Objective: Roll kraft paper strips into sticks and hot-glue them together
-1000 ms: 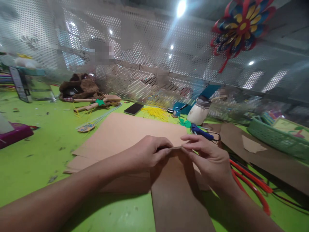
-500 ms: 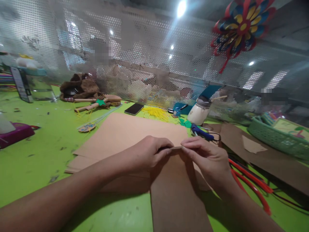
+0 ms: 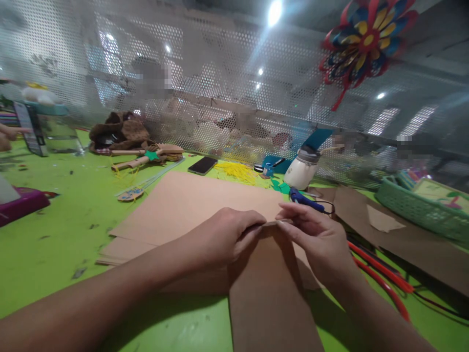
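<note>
Brown card (image 3: 271, 293) is pinched by my left hand (image 3: 234, 237) and right hand (image 3: 322, 242); blue tool (image 3: 308, 201) near two o'clock, red handles (image 3: 384, 270) four.

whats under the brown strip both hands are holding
Brown paper sheets show on either side of the far part of the brown strip, green tabletop beside its near part. Whatever lies directly beneath is covered.

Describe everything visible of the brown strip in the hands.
The brown strip looks like plain card or stiff paper, long and straight-sided. Its far end shows a narrow edge or fold, pinched by the left hand and right hand. It overlaps the tan sheets in view; the picture's bottom cuts off its near end.
</note>
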`<state>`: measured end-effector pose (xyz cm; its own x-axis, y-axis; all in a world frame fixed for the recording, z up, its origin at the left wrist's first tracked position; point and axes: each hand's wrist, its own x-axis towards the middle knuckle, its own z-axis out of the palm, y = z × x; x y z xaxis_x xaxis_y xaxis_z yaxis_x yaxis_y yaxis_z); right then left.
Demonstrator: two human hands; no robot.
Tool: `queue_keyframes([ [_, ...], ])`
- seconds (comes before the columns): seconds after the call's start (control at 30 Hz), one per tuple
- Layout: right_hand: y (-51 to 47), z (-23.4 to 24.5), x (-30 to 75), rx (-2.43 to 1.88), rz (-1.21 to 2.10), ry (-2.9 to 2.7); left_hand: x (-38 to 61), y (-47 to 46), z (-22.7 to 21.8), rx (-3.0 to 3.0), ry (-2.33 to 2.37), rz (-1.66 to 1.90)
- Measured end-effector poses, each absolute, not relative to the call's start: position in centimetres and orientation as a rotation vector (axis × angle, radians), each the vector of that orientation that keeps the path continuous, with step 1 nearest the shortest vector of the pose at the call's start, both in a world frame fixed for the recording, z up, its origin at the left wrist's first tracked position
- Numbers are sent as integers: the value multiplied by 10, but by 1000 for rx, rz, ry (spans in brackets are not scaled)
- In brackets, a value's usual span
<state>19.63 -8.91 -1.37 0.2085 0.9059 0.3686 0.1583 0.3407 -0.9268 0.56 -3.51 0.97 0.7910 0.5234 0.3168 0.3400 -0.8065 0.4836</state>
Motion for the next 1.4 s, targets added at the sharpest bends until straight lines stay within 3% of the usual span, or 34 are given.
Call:
queue_keyframes([
  [0.2, -84, -10, 213, -1151, 891, -1447, 5, -34, 8, 2643, 613, 629],
  [1.4, -88, -8, 198, -1149, 664, -1525, 5, -29, 3, 2487, 570, 713],
])
